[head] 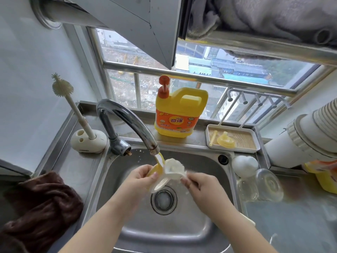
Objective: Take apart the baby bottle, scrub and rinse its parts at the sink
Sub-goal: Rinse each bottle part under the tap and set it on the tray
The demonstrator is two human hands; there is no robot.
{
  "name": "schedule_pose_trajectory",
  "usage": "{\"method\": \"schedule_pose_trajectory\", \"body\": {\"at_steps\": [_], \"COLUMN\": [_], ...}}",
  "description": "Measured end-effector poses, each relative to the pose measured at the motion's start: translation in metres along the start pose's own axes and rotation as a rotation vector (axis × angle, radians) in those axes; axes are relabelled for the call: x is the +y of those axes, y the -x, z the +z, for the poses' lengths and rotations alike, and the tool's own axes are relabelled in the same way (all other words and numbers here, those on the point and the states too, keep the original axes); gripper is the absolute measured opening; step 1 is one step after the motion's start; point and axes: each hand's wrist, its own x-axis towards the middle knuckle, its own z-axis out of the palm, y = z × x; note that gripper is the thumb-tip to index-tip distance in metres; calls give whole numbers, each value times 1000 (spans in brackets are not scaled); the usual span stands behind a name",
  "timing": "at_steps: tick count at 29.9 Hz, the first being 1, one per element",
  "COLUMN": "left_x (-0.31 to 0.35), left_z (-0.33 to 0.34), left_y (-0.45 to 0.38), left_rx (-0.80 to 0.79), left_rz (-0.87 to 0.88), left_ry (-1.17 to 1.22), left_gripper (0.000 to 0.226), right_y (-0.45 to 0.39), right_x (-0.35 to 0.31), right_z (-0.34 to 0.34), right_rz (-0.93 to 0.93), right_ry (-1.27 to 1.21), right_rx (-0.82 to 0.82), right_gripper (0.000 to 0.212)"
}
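Note:
Over the steel sink (191,227), my left hand (141,177) grips a yellow and white bottle collar (158,177) under the running faucet (127,123). My right hand (198,183) holds a white sponge brush (175,168) whose foamy head presses against the collar. Water streams from the spout onto both. A yellow nipple (226,140) and a straw (213,137) lie in a white tray (209,143) at the back right. The clear bottle body (268,185) lies on its side on the right counter, next to a white cap (245,165).
A yellow dish soap jug (179,114) stands behind the sink. A silicone bottle brush (73,105) stands in a white holder (87,142) at the back left. A brown towel (42,207) lies on the left counter. A white appliance (300,137) sits at right.

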Motion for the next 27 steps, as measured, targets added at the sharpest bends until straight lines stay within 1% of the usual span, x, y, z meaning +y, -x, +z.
{"method": "schedule_pose_trajectory", "body": {"at_steps": [2,3,5,6,8,10,12,14,16,19,21,23,26,27], "left_x": [1,0,0,-2,-3,-2,-1,-1,0,2,2,0,0,0], "left_z": [4,5,8,7,8,8,4,3,2,-1,-6,-12,-17,-17], "left_y": [4,4,4,4,4,4,4,5,7,8,9,9,13,13], "left_rx": [-2,13,47,57,51,40,50,8,-45,-59,-54,-56,-100,-116], "left_rz": [-8,-10,-19,-23,-24,-33,-38,-26,-33,-83,-112,-129,-148,-149], "left_ry": [-29,-21,10,19,42,75,97,112,172,283,297,302,268,269], "left_gripper": [22,21,10,4,8,10,10,13,22,20,23,21,29,26], "right_y": [1,1,2,3,2,3,2,-1,-7,-14,-17,-20,-24,-25], "right_x": [5,4,0,0,5,6,2,0,-2,-7,-11,-12,-16,-18], "right_z": [1,1,2,2,0,-1,-1,-2,-4,0,5,9,11,11], "right_rz": [68,48,-15,-7,56,26,2,95,194,242,249,253,245,236], "right_ry": [-53,-71,-60,-60,-91,-88,-72,-188,-366,-421,-437,-483,-531,-532], "right_rx": [38,32,-7,-4,44,50,13,-34,-95,-179,-197,-185,-165,-166], "right_gripper": [37,33,27,27,31,35,37,23,6,18,22,19,15,15]}}
